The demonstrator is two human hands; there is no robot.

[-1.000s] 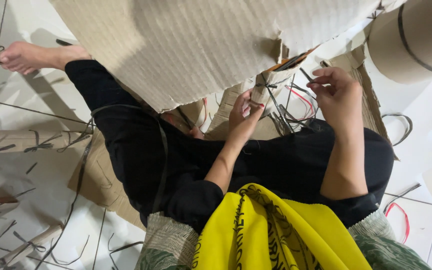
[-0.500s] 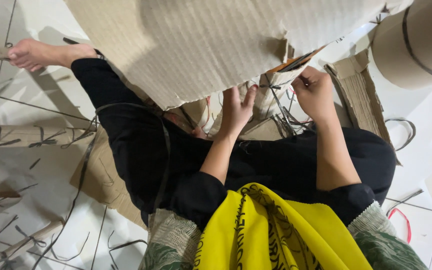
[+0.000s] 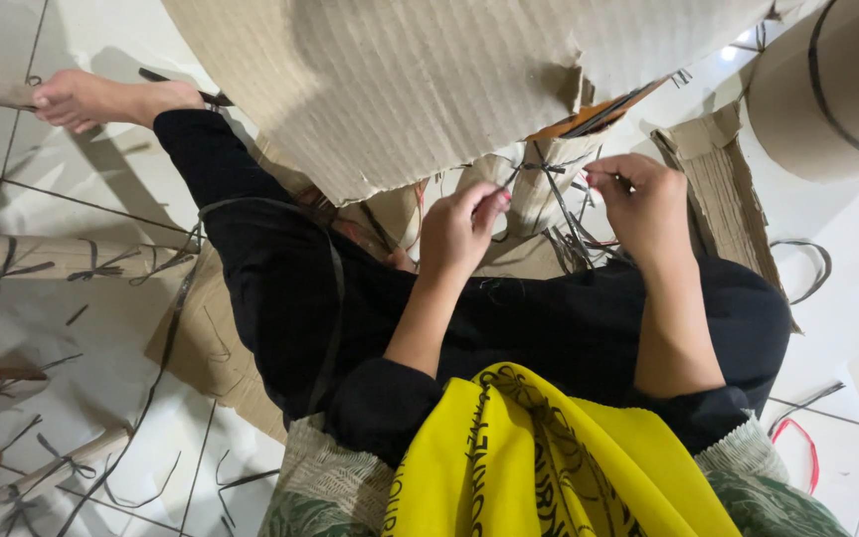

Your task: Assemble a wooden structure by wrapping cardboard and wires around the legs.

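Over lap, big sheet of corrugated cardboard [image 3: 420, 80] fills top of view. Below it, black trousers [image 3: 509, 328] and yellow cloth [image 3: 549, 467]. Rolled cardboard tube [image 3: 529, 189] stands between both hands, under sheet edge. Left hand [image 3: 464, 229] curled, fingertips pinching end of thin black strap [image 3: 549, 189] around tube. Right hand [image 3: 638, 204] closed, pinching other strap end just beside tube.

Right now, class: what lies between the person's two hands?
In the head view, a rolled cardboard bundle tied with dark strap stands between the left hand and the right hand; each hand pinches a strap end.
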